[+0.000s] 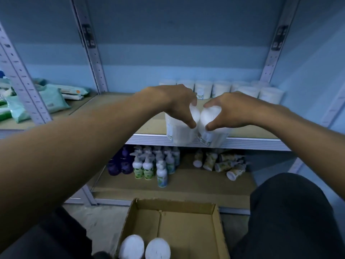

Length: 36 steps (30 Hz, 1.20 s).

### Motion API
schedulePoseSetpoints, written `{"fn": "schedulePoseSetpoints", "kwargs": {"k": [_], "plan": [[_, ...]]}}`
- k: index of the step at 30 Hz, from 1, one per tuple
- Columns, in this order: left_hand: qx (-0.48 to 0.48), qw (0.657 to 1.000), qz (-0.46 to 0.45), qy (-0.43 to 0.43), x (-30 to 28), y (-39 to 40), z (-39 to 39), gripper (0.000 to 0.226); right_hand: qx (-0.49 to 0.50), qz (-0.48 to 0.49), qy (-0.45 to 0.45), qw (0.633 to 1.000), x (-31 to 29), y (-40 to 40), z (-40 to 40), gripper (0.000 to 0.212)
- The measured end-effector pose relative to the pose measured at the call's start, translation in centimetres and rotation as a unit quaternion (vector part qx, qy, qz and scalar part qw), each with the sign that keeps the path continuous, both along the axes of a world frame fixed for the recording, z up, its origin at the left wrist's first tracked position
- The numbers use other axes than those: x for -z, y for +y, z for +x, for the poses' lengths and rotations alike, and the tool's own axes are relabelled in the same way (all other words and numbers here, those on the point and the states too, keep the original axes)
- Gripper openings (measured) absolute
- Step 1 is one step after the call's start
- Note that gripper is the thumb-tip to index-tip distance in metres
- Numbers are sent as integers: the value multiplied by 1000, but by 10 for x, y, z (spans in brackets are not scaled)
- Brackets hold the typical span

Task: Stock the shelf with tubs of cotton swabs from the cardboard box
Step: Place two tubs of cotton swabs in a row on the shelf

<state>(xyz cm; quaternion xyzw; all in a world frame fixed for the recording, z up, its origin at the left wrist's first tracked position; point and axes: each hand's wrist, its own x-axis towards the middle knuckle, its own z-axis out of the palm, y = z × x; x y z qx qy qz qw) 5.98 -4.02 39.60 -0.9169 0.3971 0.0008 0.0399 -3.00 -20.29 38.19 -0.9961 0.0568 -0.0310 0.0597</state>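
My left hand (173, 101) grips the lid of a white tub of cotton swabs (178, 132) from above. My right hand (231, 109) grips a second tub (211, 136) the same way. Both tubs touch side by side and hang in front of the shelf's metal front edge (252, 143). Several more tubs (222, 88) stand in rows at the back right of that wooden shelf. Below me the open cardboard box (186, 227) holds two tubs (144, 247) at its near end; the rest of its floor is bare.
Packs of wet wipes (50, 99) lie on the neighbouring shelf to the left. The lower shelf carries pump bottles (149, 165) and toppled tubes (222, 163). Perforated metal uprights (93, 53) frame the bay. My dark-trousered knee (291, 212) is beside the box.
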Motion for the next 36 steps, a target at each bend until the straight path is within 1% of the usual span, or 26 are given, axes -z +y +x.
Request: {"fn": "schedulePoseSetpoints", "kwargs": {"k": [2,5,8,11,15,20,23,27,32,36], "plan": [[2,1000,7,-8,-9,-13,4,80,15,-2,4,1000,-8,-8,7,90],[7,1000,13,-13,-17,-29,13,81,31,2,1,1000,-17,-21,16,81],[1,1000,23,-5,-21,-45,23,86,41,6,-4,999,-21,-33,25,76],[-6,999,34,2,-21,-60,30,91,53,11,0,999,-21,-43,34,78],[-12,999,46,12,-18,-75,39,88,70,15,20,997,-16,-55,46,81],[-13,998,56,37,-8,-90,49,94,89,15,42,995,-8,-66,56,83],[-14,997,56,56,-3,-95,55,92,90,15,48,995,-3,-72,60,82],[-14,996,48,74,3,-98,62,89,89,27,50,994,-1,-76,65,74],[-14,996,42,81,8,-100,69,89,88,28,54,994,2,-77,68,56],[-4,996,21,89,9,-99,74,80,92,39,56,993,3,-78,71,55]]}}
